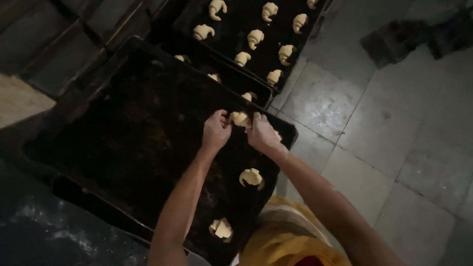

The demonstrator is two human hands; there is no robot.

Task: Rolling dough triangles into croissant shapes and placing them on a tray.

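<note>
**Two hands shaping dough over a dark tray**

Both hands are meeting over a large, dark, greased metal baking tray [123, 128]. The left hand [216, 130] and the right hand [261, 134] are each pinching one end of a pale, crescent-shaped piece of raw dough [240, 118], apparently just above the tray's 1 o'clock corner. Two more pale dough crescents [251, 177] are lying toward 5 o'clock. A second dark tray [231, 29], filled with crescents, is sitting beyond at 12 o'clock.
</note>
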